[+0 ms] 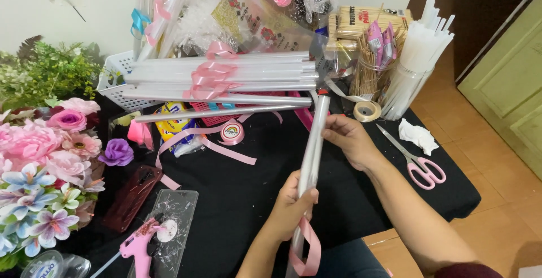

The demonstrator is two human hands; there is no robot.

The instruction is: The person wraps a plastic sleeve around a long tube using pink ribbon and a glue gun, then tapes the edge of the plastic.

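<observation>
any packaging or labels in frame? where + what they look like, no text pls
Flat printed packet: back right, tan box-like pack with dark lettering, behind the stick jar.
Pink sachets: standing in the clear jar of sticks, small, glossy.
Printed cellophane sheet: back centre, clear with yellow and red print.
Tape roll: on the black cloth, round, pink rim, white rainbow label.
Yellow-blue packet: under the clear rolls, partly hidden.
</observation>
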